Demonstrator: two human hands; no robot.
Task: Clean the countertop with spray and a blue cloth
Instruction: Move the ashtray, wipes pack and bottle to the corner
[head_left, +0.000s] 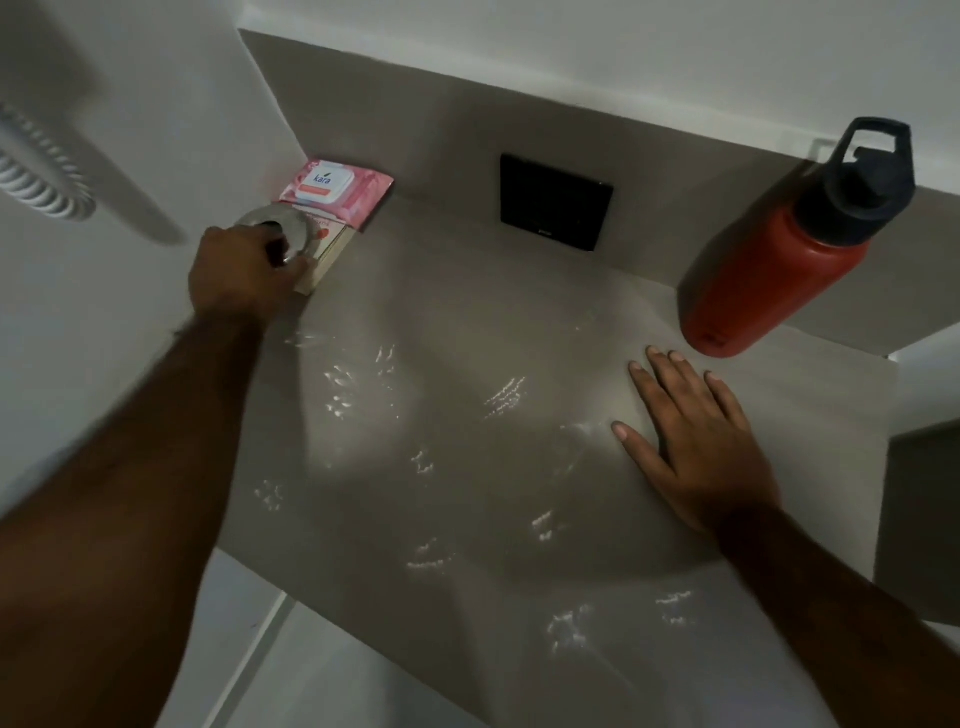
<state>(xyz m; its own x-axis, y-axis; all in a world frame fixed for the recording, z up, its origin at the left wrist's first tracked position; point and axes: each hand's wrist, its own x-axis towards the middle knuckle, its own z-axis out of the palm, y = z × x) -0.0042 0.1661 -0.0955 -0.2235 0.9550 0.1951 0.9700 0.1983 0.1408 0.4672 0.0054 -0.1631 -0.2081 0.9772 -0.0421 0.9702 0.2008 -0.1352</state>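
Note:
The grey countertop (519, 322) carries several patches of glistening spray droplets across its middle and near edge. My left hand (244, 275) reaches to the far left corner and grips a round silver metal object (283, 223) that sits on a small box (327, 254). My right hand (696, 441) lies flat on the counter at the right, fingers spread, holding nothing. No blue cloth and no spray bottle are in view.
A pink wet-wipes pack (337, 189) lies in the back left corner. A red bottle with a dark lid (779, 249) stands at the right, just beyond my right hand. A black square plate (553, 202) is on the back wall. A white coiled hose (36, 171) hangs at left.

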